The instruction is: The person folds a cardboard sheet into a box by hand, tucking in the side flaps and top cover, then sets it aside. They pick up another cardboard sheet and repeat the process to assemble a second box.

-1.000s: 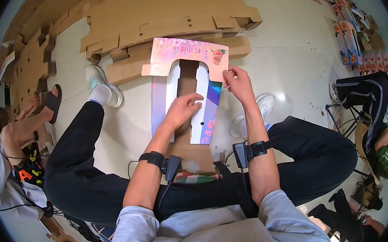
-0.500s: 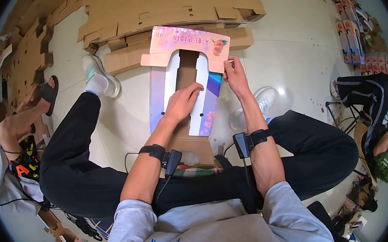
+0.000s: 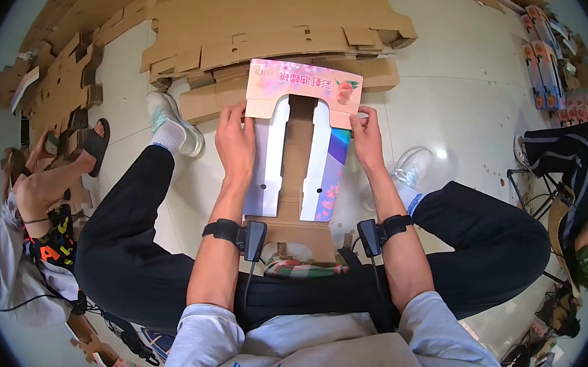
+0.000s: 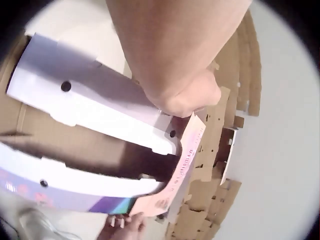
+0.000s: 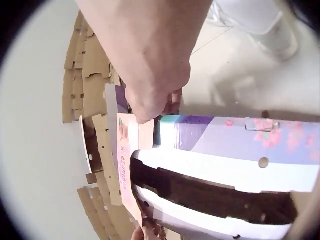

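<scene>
A printed cardboard carton (image 3: 259, 187) lies partly folded between the person's legs, its white inner flaps (image 3: 316, 174) on either side of a brown gap. Across its far end stands a pink end panel (image 3: 305, 80) with a peach picture and a wide cutout. The left hand (image 3: 236, 146) grips the panel's left corner, fingers at the side tab. At the opposite corner the right hand (image 3: 367, 137) pinches the panel's right tab, thumb on the near side. In the left wrist view, the forearm and back of the hand hide most of the left fingers.
Flattened brown cardboard (image 3: 271, 23) is stacked beyond the carton. White shoes (image 3: 175, 124) flank it on the floor. Stacked printed boxes (image 3: 545, 67) stand at the far right. Other people sit at both sides, one with a dark sandal (image 3: 98, 147).
The left hand has moved from over the carton's middle gap to the panel's left corner, where the tab stuck out before. The right hand stays at the right corner.
</scene>
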A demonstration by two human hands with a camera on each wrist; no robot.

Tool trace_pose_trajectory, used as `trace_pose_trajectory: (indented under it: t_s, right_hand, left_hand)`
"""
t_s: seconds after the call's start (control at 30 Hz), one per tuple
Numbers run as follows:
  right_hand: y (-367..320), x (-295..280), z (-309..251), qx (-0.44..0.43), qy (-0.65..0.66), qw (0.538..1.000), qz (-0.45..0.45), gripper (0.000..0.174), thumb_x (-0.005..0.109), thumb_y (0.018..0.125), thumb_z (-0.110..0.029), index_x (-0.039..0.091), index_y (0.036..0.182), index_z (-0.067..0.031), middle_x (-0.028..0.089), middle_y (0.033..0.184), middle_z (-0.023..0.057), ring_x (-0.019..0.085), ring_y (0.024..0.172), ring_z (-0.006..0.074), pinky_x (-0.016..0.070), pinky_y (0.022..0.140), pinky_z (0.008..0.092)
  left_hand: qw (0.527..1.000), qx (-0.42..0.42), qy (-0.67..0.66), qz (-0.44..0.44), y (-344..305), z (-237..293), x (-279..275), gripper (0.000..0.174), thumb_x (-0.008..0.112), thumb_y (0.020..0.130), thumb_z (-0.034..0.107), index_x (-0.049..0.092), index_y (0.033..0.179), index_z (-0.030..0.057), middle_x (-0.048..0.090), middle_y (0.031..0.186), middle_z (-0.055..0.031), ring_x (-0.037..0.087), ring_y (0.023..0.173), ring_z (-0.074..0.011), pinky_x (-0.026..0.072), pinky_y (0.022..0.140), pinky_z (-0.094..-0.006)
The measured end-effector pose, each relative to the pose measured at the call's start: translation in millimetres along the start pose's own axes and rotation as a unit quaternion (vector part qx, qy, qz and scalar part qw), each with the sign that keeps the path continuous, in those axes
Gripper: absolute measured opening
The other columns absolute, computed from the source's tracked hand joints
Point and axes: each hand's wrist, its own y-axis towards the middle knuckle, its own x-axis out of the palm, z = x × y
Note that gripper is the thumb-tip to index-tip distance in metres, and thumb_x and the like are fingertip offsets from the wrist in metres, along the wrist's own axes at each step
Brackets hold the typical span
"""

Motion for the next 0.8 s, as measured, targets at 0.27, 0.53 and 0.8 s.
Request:
trace_pose_trajectory:
  t_s: [0.27, 0.53, 0.8]
  right_hand:
    - [2, -1, 3, 0.005, 0.027, 1.0, -0.004, 0.034, 0.065, 0.11, -0.027, 0.058, 0.135, -0.0055, 0.064, 0.088, 0.0045, 0.062, 0.082, 0.0145, 0.0522, 0.076, 0.0317]
    - [-3, -2, -2, 0.025, -0.011, 1.0, 0.01, 0.037, 0.065, 0.109, -0.029, 0.061, 0.135, -0.0035, 0.067, 0.092, 0.0056, 0.063, 0.084, 0.0144, 0.0523, 0.078, 0.0314]
    - [-4, -4, -6, -0.003, -0.036, 0.999, 0.006, 0.039, 0.064, 0.109, -0.03, 0.064, 0.137, -0.0028, 0.069, 0.095, 0.0104, 0.065, 0.088, 0.0199, 0.0539, 0.084, 0.035]
  left_hand:
    - [0.999, -0.052, 0.012, -0.01, -2, -12, 9, 0.02, 0.071, 0.094, 0.005, 0.077, 0.112, -0.0011, 0.072, 0.108, -0.0175, 0.072, 0.091, -0.0358, 0.0552, 0.085, -0.045]
    - [0.988, -0.031, 0.059, -0.141, 14, -2, -13, 0.027, 0.071, 0.097, 0.02, 0.073, 0.115, -0.0005, 0.071, 0.111, -0.0194, 0.072, 0.103, -0.0344, 0.0559, 0.093, -0.0442]
    - [0.963, -0.124, -0.072, -0.227, 31, -28, -15, 0.033, 0.063, 0.107, 0.036, 0.067, 0.114, 0.0039, 0.071, 0.108, -0.0191, 0.069, 0.101, -0.0312, 0.0522, 0.09, -0.0425]
